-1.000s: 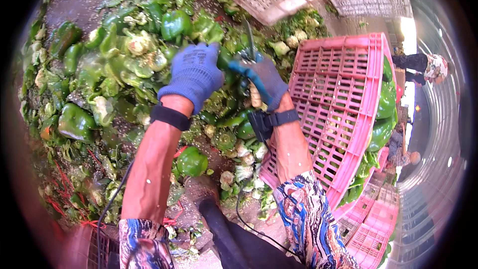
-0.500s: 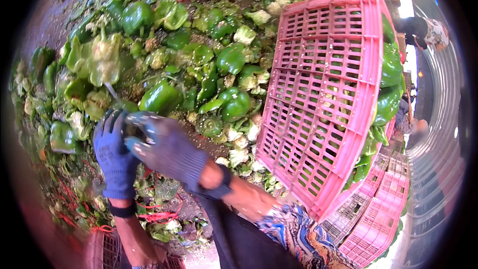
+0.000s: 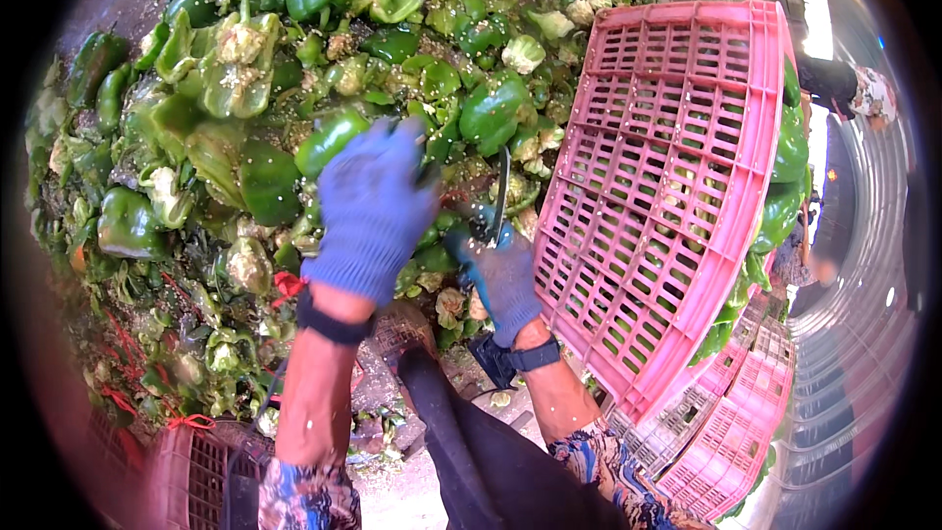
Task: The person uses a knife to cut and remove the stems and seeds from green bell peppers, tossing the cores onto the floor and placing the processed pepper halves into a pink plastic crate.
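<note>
My left hand (image 3: 375,211), in a blue knit glove, reaches over the pile, its fingers stretched out and a little smeared by motion. Just past its fingers lies a green bell pepper (image 3: 324,145), partly covered by the hand; I cannot tell whether they touch. Beside the pink crate, my right hand (image 3: 498,270), in a blue and teal glove, is closed round a knife whose narrow blade (image 3: 503,182) points up and away. Another whole green bell pepper (image 3: 491,116) sits near the blade's tip. The knife's handle is hidden in the fist.
Cut peppers, pale seed cores (image 3: 247,265) and scraps spread across the left and centre. A pink slatted crate (image 3: 657,186) full of green peppers stands tilted at my right. More crates (image 3: 731,442) are behind it, another (image 3: 186,476) at lower left. A person's arm (image 3: 868,93) shows far right.
My hands were close together at the left; now they are apart. The left has moved right and farther out, the right toward the pink crate with the knife. The view has shifted slightly.
</note>
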Demonstrator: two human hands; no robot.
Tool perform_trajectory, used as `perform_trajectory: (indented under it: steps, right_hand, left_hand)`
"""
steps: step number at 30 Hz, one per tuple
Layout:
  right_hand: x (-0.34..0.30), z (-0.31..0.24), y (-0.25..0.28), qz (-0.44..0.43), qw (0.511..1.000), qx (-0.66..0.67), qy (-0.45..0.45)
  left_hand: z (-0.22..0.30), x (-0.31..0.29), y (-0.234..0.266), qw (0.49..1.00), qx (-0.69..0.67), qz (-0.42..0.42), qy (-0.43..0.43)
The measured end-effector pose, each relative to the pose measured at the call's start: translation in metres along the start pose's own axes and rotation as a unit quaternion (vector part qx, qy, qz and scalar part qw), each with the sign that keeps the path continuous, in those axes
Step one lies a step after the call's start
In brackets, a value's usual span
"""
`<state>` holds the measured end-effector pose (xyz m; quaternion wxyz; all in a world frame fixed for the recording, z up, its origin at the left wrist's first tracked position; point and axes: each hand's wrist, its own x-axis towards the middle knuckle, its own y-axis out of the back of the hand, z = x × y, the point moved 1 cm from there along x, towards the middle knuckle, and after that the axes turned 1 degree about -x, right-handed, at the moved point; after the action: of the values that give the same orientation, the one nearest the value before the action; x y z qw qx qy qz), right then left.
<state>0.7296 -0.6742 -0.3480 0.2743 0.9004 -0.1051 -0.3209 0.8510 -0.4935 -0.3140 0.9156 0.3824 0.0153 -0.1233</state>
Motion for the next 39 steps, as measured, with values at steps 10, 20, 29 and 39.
perform_trajectory:
  steps: [10,20,29,39]
  right_hand:
    - [-0.035,0.001,0.005,0.003,0.972,0.183,-0.146]
    - [-0.045,-0.069,0.024,-0.014,0.98,0.191,-0.045]
    - [-0.052,-0.1,-0.007,-0.208,0.968,0.135,0.029]
    - [-0.093,-0.071,-0.011,-0.27,0.942,0.2,0.007]
  left_hand:
    - [-0.012,0.018,-0.074,0.989,0.032,-0.095,0.112]
    - [-0.049,-0.077,0.024,0.916,-0.389,-0.045,0.086]
    - [-0.068,-0.123,0.029,0.925,-0.361,-0.061,0.097]
    - [-0.047,-0.18,0.036,0.878,-0.449,0.008,0.164]
